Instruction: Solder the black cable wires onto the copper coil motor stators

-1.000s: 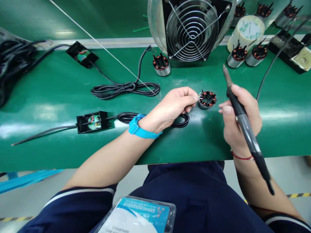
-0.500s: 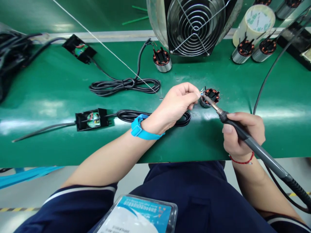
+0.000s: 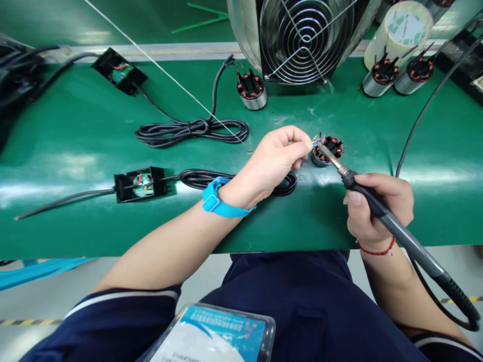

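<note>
My right hand (image 3: 379, 206) is closed around the grip of a soldering iron (image 3: 372, 197). The iron's tip reaches the left edge of a motor stator (image 3: 332, 148) with copper windings, which stands upright on the green bench. My left hand (image 3: 281, 158), with a blue strap on its wrist, pinches thin wires (image 3: 314, 141) beside that tip. A wisp of smoke rises near the contact. Behind and under my left forearm lies a coiled black cable (image 3: 199, 179), which runs to an open black box (image 3: 139, 184) with a green circuit board.
A fan (image 3: 307, 42) stands at the back. Left of it are another stator (image 3: 251, 90) and a second coiled cable (image 3: 192, 131) joined to a black box (image 3: 119, 72). More stators (image 3: 380, 78) and a tape roll (image 3: 405, 30) sit at the back right. The iron's cord (image 3: 426, 100) crosses the right side.
Both hands keep nearly the same pose, with the iron's tip still at the stator's left edge. The view has shifted slightly.
</note>
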Demonstrator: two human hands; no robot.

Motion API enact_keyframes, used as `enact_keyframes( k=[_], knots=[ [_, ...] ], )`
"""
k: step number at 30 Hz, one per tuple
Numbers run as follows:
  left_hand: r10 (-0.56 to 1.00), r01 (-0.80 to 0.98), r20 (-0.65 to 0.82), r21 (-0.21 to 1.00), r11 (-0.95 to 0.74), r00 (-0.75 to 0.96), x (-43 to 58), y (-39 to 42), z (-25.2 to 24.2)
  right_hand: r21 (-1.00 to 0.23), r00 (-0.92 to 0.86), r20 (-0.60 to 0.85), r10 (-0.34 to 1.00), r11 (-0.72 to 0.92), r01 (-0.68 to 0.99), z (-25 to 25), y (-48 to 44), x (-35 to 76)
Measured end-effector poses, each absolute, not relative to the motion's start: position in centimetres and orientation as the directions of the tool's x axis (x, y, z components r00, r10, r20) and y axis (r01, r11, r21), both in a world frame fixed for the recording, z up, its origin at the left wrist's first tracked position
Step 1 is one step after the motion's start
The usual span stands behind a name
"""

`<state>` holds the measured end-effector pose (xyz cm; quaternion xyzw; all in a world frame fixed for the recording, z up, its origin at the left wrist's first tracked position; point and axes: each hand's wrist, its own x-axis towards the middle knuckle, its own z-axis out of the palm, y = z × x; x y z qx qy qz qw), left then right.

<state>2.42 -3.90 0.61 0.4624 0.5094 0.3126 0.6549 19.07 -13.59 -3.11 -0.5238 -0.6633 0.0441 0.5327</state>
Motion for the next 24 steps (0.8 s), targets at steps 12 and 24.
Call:
enact_keyframes(
  k=[12,24],
  knots=[
    [0.883,0.045,-0.380,0.923,0.383,0.276,2.5,-3.9,0.6,-0.738,0.110,0.523,0.845,0.384,0.555,-3.4,-12.6,18.8],
    [0.890,0.009,-0.361,0.928,0.373,0.280,2.7,-3.8,0.4,-0.496,-0.256,0.384,0.887,0.432,0.753,-1.2,-7.9,20.5]
  ],
)
